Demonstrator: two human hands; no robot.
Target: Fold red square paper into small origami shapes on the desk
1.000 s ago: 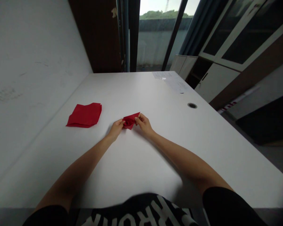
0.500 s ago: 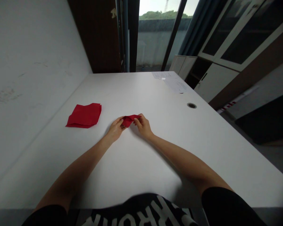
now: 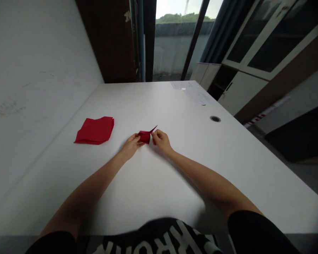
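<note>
A small piece of folded red paper (image 3: 145,137) is held between my two hands, a little above the middle of the white table. My left hand (image 3: 131,145) grips its left side, thumb on top and fingers beneath. At its right edge my right hand (image 3: 161,140) pinches the paper with thumb and forefinger. A narrow pointed flap sticks up to the right from the folded part. Over to the left lies a larger red paper stack (image 3: 95,130) with uneven edges, apart from both hands.
The white table (image 3: 153,190) meets a marked wall (image 3: 29,88) on its left. Printed sheets (image 3: 194,94) lie at the far right end, near a round cable hole (image 3: 215,119). Beyond stand a low white cabinet (image 3: 242,90) and a glass door (image 3: 172,46).
The small paper has turned between my hands: its front face now looks squarer, and the flap at the right points upward. My right fingers have shifted slightly lower on it.
</note>
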